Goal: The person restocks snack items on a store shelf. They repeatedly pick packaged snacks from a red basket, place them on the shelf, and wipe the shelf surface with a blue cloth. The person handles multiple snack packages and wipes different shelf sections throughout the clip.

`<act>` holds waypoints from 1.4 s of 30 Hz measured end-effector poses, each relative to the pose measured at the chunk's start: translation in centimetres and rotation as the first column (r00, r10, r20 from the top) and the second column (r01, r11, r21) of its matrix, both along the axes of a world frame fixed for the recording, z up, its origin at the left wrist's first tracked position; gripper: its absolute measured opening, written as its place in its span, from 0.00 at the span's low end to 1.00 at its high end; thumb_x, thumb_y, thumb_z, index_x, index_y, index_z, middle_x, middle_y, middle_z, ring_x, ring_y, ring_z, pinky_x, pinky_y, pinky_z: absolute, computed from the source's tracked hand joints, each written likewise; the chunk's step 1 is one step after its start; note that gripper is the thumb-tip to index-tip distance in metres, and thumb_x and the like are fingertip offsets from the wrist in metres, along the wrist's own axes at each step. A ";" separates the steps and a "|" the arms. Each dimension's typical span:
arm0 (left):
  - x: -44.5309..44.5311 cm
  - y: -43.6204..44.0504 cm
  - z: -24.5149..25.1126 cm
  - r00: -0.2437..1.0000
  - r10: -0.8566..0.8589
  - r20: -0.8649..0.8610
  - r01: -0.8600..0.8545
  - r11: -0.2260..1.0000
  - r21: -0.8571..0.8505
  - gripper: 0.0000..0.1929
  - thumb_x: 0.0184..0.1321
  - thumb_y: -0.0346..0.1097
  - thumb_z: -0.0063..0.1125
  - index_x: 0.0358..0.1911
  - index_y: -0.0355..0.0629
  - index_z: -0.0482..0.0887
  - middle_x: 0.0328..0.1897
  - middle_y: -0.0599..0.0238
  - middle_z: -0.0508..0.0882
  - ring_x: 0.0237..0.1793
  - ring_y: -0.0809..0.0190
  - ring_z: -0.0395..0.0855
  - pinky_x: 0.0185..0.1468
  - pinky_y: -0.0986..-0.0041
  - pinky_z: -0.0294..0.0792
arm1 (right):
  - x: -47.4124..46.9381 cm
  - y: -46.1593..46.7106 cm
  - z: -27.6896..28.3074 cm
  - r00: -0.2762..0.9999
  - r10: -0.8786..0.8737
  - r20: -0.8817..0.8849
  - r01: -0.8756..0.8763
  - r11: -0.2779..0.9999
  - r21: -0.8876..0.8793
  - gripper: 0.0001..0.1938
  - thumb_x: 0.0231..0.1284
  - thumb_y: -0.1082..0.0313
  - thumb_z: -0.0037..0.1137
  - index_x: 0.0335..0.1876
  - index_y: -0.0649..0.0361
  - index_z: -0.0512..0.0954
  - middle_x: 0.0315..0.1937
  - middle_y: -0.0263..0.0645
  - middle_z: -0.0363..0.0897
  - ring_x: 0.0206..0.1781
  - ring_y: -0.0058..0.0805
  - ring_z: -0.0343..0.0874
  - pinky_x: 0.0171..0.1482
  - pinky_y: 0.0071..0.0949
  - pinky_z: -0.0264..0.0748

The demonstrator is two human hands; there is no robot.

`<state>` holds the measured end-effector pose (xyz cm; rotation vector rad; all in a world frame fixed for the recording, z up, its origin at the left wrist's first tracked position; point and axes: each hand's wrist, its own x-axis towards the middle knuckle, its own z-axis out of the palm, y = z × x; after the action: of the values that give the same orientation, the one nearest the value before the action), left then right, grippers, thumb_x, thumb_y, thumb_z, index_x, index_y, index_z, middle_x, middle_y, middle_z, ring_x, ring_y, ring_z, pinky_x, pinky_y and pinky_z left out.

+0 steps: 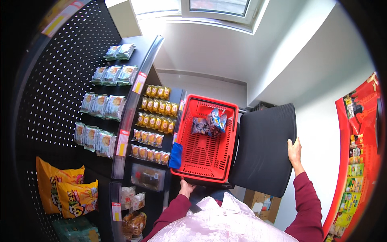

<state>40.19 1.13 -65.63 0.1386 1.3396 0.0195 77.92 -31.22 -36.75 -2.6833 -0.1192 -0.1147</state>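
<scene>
A red plastic shopping basket [208,158] stands on the seat of a black office chair, against the chair's backrest [266,148]. Inside, toward its far end, lie several blue-and-purple snack packets [215,122]. A blue cloth or flap [175,155] hangs over the left rim. My right hand [294,152] grips the outer edge of the backrest, thumb on top. At the basket's near left corner is my left hand [187,189], thumb up by the rim; its fingers are partly hidden, and whether it holds basket or seat is unclear.
Black store shelves [151,57] run along the left, with bagged pastries [104,106], small yellow-wrapped cakes [157,122] and large orange snack bags [77,198]. To the right are a white wall [317,99] and a red display [356,121]. A cardboard box [266,208] sits behind the chair.
</scene>
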 end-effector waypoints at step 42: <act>-0.2 1.5 16.4 0.633 -0.710 -0.310 0.648 0.267 0.713 0.11 0.71 0.37 0.57 0.45 0.35 0.83 0.37 0.62 0.88 0.36 0.67 0.86 0.42 0.73 0.77 | -0.1 5.1 2.8 0.838 0.246 0.488 -0.189 0.968 -0.164 0.23 0.72 0.72 0.50 0.70 0.67 0.66 0.67 0.52 0.71 0.71 0.48 0.68 0.72 0.43 0.63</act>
<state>39.98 2.59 -49.18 1.4974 0.9977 -0.1331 77.85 -26.16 -33.93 -2.6560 -0.6090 -0.7621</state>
